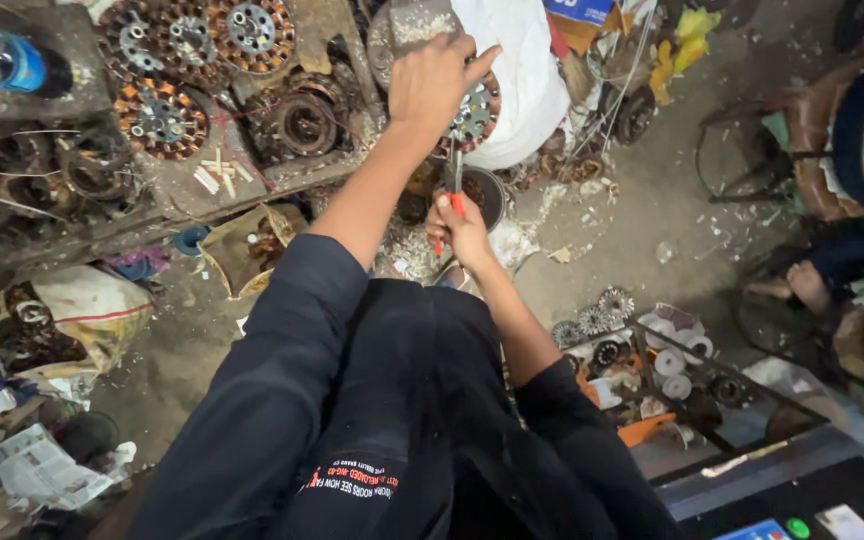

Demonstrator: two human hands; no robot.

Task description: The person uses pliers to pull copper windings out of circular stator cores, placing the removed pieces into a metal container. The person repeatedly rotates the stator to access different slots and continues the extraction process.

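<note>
Looking down from the head cam, the left hand (434, 82) is clamped around a round fan stator (474, 112) held up over the workshop floor (652, 210), while the right hand (462, 228) just below has its fingers wrapped tight around red-handled pliers (454, 190) poking up at it.

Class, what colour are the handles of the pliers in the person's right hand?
Red, seen in the head view: the pliers have red handles gripped by the right hand.

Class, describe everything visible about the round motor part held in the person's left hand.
The stator is a round disc with a pale metal core, small holes and copper-coloured windings at its rim. The left hand covers its upper left from above. Red-handled pliers, in the right hand, reach its lower edge. It is held above a dark pot.
</note>
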